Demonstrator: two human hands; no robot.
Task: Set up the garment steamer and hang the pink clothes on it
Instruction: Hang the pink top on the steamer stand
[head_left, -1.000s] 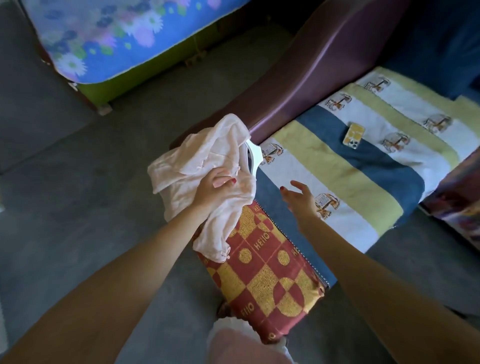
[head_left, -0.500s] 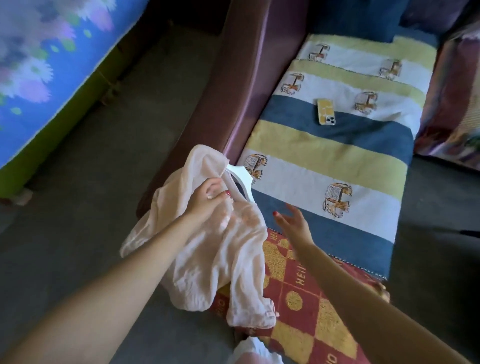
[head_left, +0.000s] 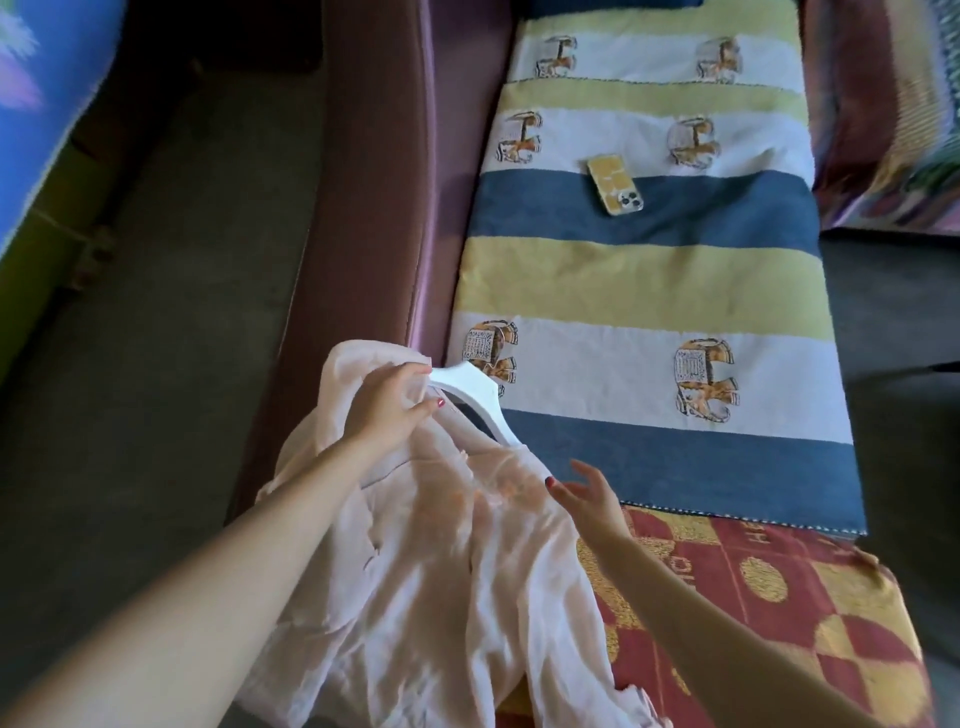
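1. Striped bedding with elephant prints (head_left: 644, 280) covers a maroon sofa-bed (head_left: 374, 208); a yellow-cased phone (head_left: 614, 183) lies on it, and a red-and-gold patterned cloth (head_left: 779, 597) lies at the near end.
2. At the near left edge hangs the pink garment (head_left: 441, 582), draped over a white hanger (head_left: 475, 397).
3. Left hand (head_left: 387, 410): its grip is closed, pinching fabric and hanger together at the shoulder.
4. Right hand (head_left: 589, 493): fingers spread and relaxed, holding nothing, just beside the cloth.
5. Judging by its folds, the garment is thin, light and limp, likely to slide off; best held at the stiff hanger's neck.
6. No steamer is in view.
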